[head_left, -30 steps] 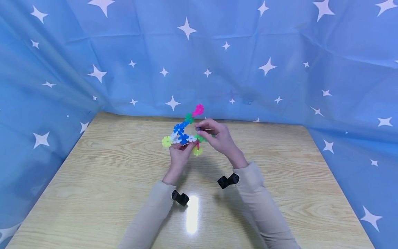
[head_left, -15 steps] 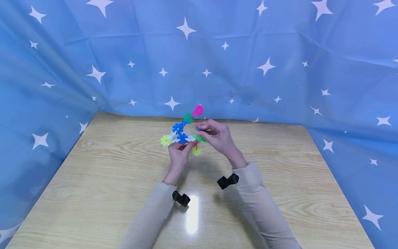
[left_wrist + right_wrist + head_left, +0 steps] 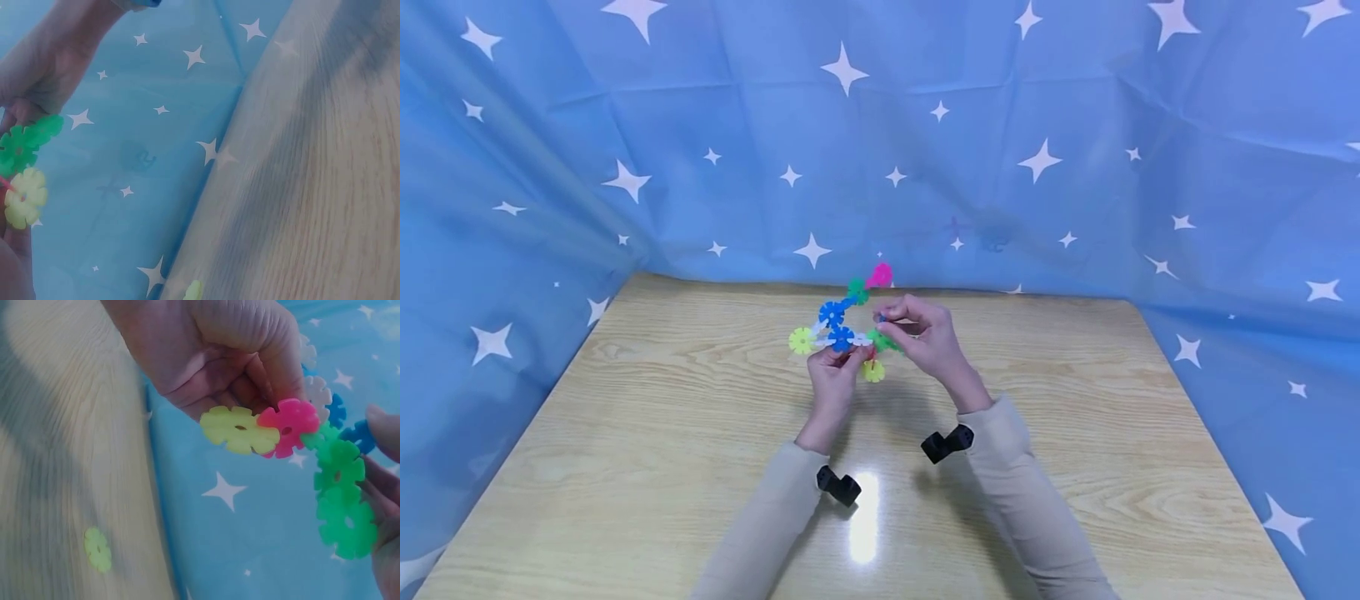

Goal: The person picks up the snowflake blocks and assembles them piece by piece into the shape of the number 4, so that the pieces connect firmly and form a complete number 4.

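A chain of interlocking snowflake discs is held above the table. Yellow [image 3: 801, 340], white and blue discs [image 3: 841, 338] sit at its left. An arm of blue, green [image 3: 858, 291] and pink discs [image 3: 882, 274] slants up from there. My left hand [image 3: 832, 385] grips the chain from below at its middle. My right hand [image 3: 928, 332] pinches a small blue disc [image 3: 359, 437], right at the green discs [image 3: 338, 475]. Pink [image 3: 289, 428] and yellow discs [image 3: 240, 429] hang from the chain between the hands. The left hand's fingertips are partly hidden.
The wooden table [image 3: 685, 467] reaches back to a blue star-patterned cloth [image 3: 880, 125] around its back and sides. Another yellow disc [image 3: 98, 549] shows against the wood in the right wrist view. Black wrist cameras [image 3: 838, 485] sit on both sleeves.
Both hands and the disc chain have shifted slightly down in the head view, and the pink end has dropped a little. The right hand keeps pinching the blue disc at the green ones.
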The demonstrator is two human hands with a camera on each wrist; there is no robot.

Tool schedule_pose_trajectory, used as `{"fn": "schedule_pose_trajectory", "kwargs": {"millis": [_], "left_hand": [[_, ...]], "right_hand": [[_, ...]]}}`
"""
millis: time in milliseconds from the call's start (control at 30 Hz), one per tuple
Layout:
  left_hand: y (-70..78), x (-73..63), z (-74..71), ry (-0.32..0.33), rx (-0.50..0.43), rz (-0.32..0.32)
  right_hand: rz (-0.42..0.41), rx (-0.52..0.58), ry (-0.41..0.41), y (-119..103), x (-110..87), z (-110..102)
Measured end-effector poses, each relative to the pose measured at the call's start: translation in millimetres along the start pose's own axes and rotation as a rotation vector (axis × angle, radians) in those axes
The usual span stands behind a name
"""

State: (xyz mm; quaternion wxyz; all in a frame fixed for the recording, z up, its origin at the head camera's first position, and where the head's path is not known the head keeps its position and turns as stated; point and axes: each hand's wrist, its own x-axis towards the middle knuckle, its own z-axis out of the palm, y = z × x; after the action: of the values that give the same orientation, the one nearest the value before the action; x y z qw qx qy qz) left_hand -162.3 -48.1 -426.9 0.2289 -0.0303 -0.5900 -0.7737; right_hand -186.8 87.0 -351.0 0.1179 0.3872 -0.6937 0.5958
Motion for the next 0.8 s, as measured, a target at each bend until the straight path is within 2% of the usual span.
{"fn": "schedule_pose_trajectory", "kwargs": {"millis": [133,367,600,800], "left_hand": [[0.0,-0.3,1.2,-0.016,0.015,0.004],[22.1,-4.9,10.1,-0.019,-0.002,0.011],[-0.7,1.9,7.9,-0.039,-0.016,0.012],[-4.9,6.9,-1.2,-0.069,0.048,0.041]], "right_hand": [[0.015,-0.004,0.011,1,-2.0,-2],[0.034,0.010,0.019,5,-4.2,-5],[0.057,0.056,0.033,13,-8.7,-9],[0.046,0.063,-0.001,30,-9.4,-9]]}}
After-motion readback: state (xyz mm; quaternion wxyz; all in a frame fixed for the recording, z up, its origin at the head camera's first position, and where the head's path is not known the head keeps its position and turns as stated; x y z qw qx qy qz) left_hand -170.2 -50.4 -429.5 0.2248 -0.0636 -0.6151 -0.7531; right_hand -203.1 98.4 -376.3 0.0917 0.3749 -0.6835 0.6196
